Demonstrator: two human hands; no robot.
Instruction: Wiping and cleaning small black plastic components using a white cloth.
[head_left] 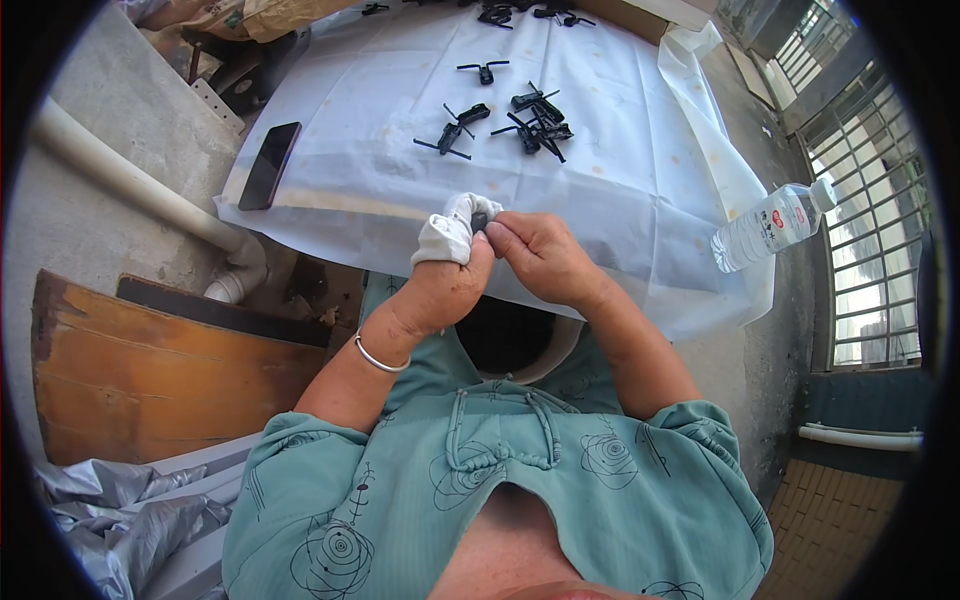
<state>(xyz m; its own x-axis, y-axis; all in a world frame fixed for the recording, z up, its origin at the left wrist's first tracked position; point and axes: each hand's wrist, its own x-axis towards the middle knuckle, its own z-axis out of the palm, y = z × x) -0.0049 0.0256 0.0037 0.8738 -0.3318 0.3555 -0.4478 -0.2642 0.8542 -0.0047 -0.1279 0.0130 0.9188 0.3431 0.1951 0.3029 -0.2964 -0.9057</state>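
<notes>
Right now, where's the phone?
In the head view, the phone lies near the left edge of the white-covered table, left of the small black parts.

The left forearm and right forearm slant forward and inward, so the left hand and right hand meet ahead of the chest, thumbs close together, the right hand's fingers curled in.

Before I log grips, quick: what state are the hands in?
Left hand, fingers in crumpled white cloth: closed on a small dark piece.
Right hand: closed beside that piece; what it grips is hidden.
</notes>
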